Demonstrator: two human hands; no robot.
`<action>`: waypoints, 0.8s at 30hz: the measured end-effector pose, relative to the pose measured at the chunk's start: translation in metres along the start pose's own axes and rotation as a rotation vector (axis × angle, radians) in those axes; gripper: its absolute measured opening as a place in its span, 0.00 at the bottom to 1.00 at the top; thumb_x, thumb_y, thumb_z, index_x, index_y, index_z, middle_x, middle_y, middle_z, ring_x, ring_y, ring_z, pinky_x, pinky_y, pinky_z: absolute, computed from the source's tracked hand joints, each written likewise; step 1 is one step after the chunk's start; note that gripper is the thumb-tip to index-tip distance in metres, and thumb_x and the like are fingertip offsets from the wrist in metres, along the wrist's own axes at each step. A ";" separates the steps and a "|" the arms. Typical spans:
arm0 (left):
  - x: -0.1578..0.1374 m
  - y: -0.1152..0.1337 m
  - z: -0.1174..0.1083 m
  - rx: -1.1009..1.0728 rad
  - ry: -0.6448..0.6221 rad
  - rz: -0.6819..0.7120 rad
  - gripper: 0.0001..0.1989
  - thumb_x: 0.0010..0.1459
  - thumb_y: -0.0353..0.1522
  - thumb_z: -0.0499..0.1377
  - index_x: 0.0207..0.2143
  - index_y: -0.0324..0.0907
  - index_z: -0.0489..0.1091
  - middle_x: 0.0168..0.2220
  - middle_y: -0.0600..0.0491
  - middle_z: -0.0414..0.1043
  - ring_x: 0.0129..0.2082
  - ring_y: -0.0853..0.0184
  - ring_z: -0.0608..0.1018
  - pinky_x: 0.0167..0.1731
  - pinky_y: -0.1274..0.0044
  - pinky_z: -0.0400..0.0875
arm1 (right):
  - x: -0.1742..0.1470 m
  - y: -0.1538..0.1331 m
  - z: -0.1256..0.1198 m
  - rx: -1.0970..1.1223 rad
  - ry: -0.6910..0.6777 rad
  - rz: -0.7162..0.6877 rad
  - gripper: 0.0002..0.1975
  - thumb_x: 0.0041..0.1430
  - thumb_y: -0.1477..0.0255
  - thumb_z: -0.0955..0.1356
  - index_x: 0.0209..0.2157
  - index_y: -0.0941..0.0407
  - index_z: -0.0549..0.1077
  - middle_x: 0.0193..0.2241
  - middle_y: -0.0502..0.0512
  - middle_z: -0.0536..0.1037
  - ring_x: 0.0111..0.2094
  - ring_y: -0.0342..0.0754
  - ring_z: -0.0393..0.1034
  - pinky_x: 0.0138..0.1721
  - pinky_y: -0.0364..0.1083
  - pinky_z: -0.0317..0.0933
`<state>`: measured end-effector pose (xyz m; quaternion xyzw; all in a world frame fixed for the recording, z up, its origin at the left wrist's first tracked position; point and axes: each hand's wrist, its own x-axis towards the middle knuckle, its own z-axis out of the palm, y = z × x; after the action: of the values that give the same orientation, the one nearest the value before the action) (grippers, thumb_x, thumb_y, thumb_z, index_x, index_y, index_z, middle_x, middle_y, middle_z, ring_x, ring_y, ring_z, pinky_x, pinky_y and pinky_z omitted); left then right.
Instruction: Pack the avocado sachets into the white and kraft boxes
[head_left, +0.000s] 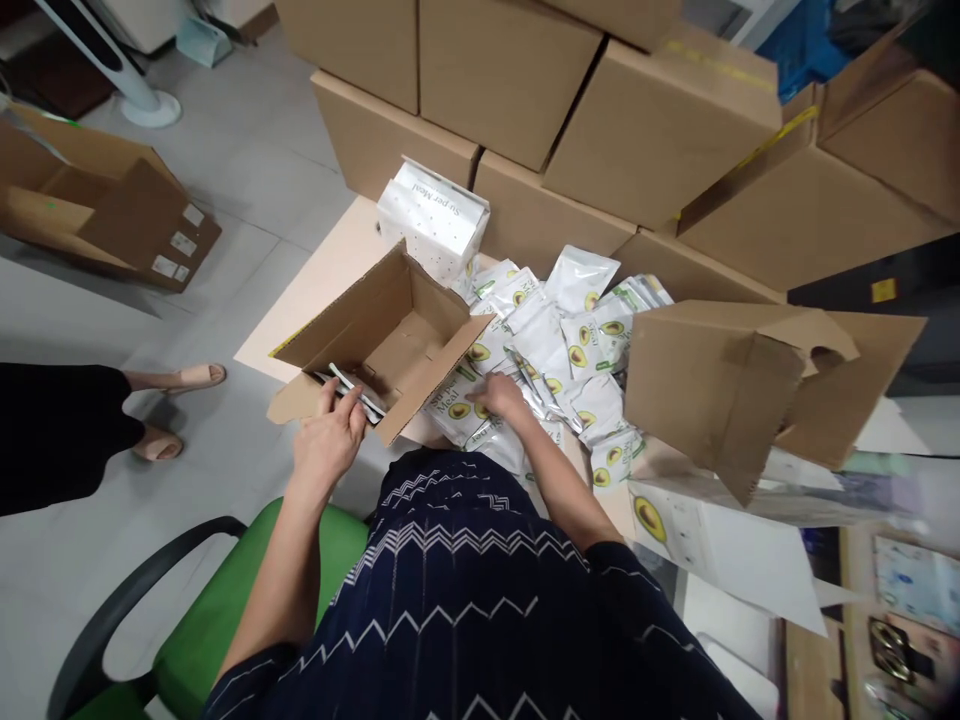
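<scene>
An open cardboard box (420,345) sits tilted at the table's left edge. My left hand (328,440) is at its near left end, its fingers closed over a few white sachets (360,392) standing inside against that end wall. Right of the box spreads a loose pile of white sachets (536,335) printed with avocados. Over the pile's near part, my right hand (504,397) has its fingers bent and closed on the edge of a sachet (454,405) marked "Meal"; the fingertips are partly hidden.
Large cardboard boxes (510,80) are stacked behind the table (300,290). A white "Super Meal" carton (435,215) stands at back left, an open brown box (697,380) at right. Left are a green chair (225,600), a person's feet (180,378) and another open box (112,210).
</scene>
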<state>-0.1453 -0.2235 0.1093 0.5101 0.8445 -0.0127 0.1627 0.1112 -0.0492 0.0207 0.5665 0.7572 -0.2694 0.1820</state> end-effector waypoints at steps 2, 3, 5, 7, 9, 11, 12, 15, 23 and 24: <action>0.000 0.001 0.000 -0.003 0.001 0.003 0.27 0.71 0.44 0.40 0.66 0.52 0.64 0.71 0.48 0.53 0.50 0.52 0.79 0.52 0.58 0.74 | 0.002 -0.011 0.019 -0.072 0.055 0.056 0.36 0.54 0.52 0.74 0.56 0.63 0.71 0.54 0.72 0.73 0.55 0.62 0.68 0.49 0.50 0.63; 0.000 0.001 0.001 -0.007 0.004 0.002 0.27 0.71 0.44 0.40 0.66 0.52 0.64 0.71 0.47 0.53 0.50 0.52 0.79 0.52 0.57 0.74 | 0.002 -0.015 0.024 -0.095 0.088 0.080 0.39 0.54 0.51 0.74 0.58 0.63 0.70 0.55 0.73 0.71 0.56 0.63 0.66 0.51 0.52 0.62; 0.000 0.001 0.002 -0.018 0.008 0.000 0.27 0.71 0.44 0.40 0.66 0.51 0.64 0.71 0.47 0.53 0.50 0.52 0.79 0.52 0.57 0.74 | 0.002 -0.016 0.027 -0.107 0.110 0.107 0.39 0.54 0.52 0.74 0.59 0.63 0.69 0.56 0.73 0.70 0.58 0.64 0.64 0.54 0.54 0.60; 0.000 0.000 0.003 -0.027 0.010 0.000 0.27 0.71 0.43 0.40 0.65 0.51 0.64 0.71 0.46 0.53 0.49 0.52 0.80 0.51 0.58 0.74 | 0.002 -0.015 0.024 -0.092 0.079 0.111 0.37 0.53 0.53 0.75 0.57 0.63 0.70 0.55 0.73 0.71 0.59 0.65 0.63 0.56 0.55 0.59; 0.000 0.000 0.003 -0.032 0.014 0.004 0.27 0.71 0.43 0.40 0.65 0.50 0.65 0.71 0.46 0.54 0.49 0.52 0.79 0.51 0.58 0.75 | 0.001 -0.013 0.018 -0.031 0.026 0.108 0.34 0.53 0.56 0.75 0.56 0.62 0.72 0.53 0.72 0.74 0.58 0.65 0.64 0.54 0.54 0.60; 0.000 0.000 0.002 -0.034 0.019 0.009 0.27 0.71 0.43 0.40 0.65 0.49 0.65 0.71 0.46 0.54 0.50 0.52 0.79 0.51 0.58 0.75 | -0.001 -0.010 0.011 0.108 -0.026 0.078 0.28 0.54 0.60 0.74 0.52 0.62 0.74 0.49 0.68 0.78 0.54 0.62 0.69 0.51 0.50 0.63; 0.000 0.001 0.001 -0.036 0.019 0.010 0.27 0.71 0.42 0.40 0.65 0.49 0.65 0.71 0.45 0.55 0.51 0.52 0.79 0.51 0.58 0.75 | -0.005 -0.008 0.008 0.203 -0.059 0.044 0.23 0.55 0.63 0.73 0.50 0.61 0.75 0.46 0.66 0.79 0.51 0.59 0.72 0.49 0.48 0.64; -0.001 0.001 0.000 -0.040 0.011 0.001 0.27 0.70 0.42 0.40 0.65 0.49 0.65 0.71 0.46 0.54 0.52 0.52 0.78 0.52 0.59 0.74 | -0.025 0.009 -0.012 0.473 -0.112 -0.089 0.12 0.59 0.68 0.68 0.41 0.59 0.77 0.42 0.59 0.81 0.45 0.53 0.75 0.48 0.46 0.66; -0.002 -0.002 0.004 -0.033 0.023 0.010 0.28 0.71 0.43 0.40 0.66 0.50 0.64 0.71 0.45 0.54 0.47 0.52 0.80 0.47 0.58 0.76 | -0.154 0.049 -0.152 0.801 0.286 -0.379 0.15 0.61 0.58 0.69 0.45 0.52 0.76 0.42 0.55 0.81 0.42 0.54 0.77 0.43 0.53 0.71; -0.002 -0.002 0.004 -0.031 0.025 0.013 0.28 0.71 0.43 0.40 0.66 0.50 0.64 0.71 0.45 0.53 0.47 0.51 0.80 0.47 0.58 0.76 | -0.162 0.036 -0.168 0.808 0.360 -0.432 0.15 0.63 0.58 0.68 0.46 0.50 0.76 0.42 0.55 0.81 0.43 0.54 0.77 0.43 0.52 0.72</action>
<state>-0.1449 -0.2270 0.1064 0.5132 0.8432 0.0077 0.1601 0.1985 -0.0613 0.2405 0.4594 0.7116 -0.4711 -0.2462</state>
